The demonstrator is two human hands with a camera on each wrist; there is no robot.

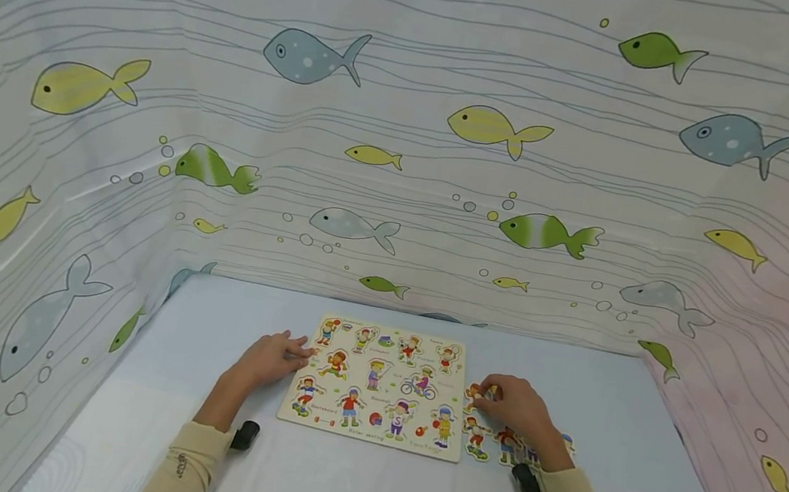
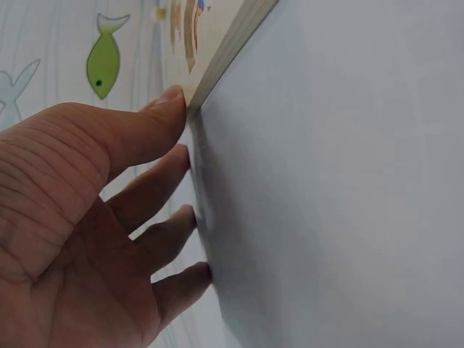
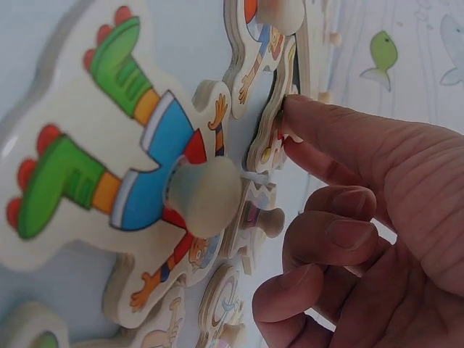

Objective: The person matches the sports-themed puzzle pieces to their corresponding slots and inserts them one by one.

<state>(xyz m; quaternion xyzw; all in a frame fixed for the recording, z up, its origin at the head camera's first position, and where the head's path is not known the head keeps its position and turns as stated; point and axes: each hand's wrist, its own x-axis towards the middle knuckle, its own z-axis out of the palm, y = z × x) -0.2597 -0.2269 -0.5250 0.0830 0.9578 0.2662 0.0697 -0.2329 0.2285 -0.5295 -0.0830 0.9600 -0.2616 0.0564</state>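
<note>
A pale wooden puzzle board (image 1: 349, 384) with printed sports figures lies on the table. At its left edge is my left hand (image 1: 273, 358), fingers spread; in the left wrist view the thumb (image 2: 156, 127) touches the board's corner and the other fingertips rest near the table surface. Beyond the board's right edge, my right hand (image 1: 522, 407) pinches a wooden puzzle piece (image 3: 270, 123) between thumb and index finger. That piece stands tilted, its printed face mostly hidden. Closest in the right wrist view is a roller-skater piece (image 3: 156, 141) with a round wooden knob (image 3: 203, 196).
More knobbed figure pieces, among them a skateboarder piece (image 1: 476, 439), lie in a cluster right of the board, partly under my right forearm. Fish-printed sheeting (image 1: 432, 192) walls the pale table (image 1: 256, 479) at the back and both sides.
</note>
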